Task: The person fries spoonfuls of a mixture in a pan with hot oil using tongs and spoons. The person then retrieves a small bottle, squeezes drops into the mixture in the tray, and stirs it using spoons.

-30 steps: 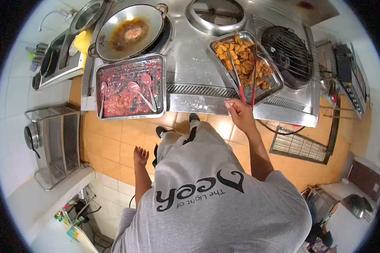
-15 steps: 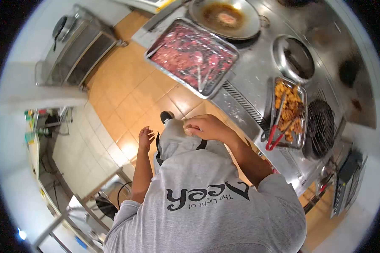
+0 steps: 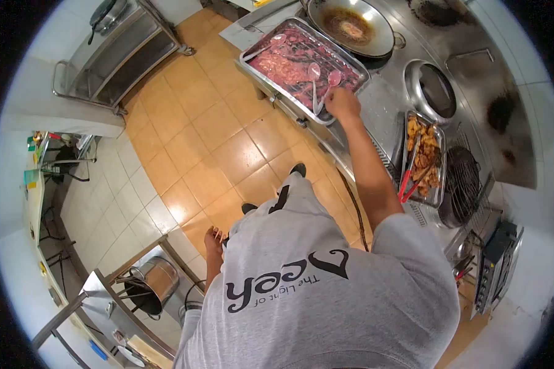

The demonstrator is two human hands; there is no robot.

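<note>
Tray (image 3: 364, 74) of red mixture at the front edge of the steel surface (image 3: 383, 92), presumably for easy reach. Right hand (image 3: 343, 103) at its near corner, just beside a spoon (image 3: 334, 78); fingers bent downward, cannot tell if that grip is clamped on handle or rim. Left hand (image 3: 213, 238) hangs by the leg, fingers apart, nothing visible held. Tongs (image 3: 405, 186) handles face the person, likely for quick pickup.

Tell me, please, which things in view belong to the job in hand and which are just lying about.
Likely part of the job:
Tray, with the right hand at its corner
Pink mix in it
Spoons in it
Wok with brown liquid
Tongs on the fried pieces

Seemingly just lying about:
Trolley
Pot
Metal ring
</note>
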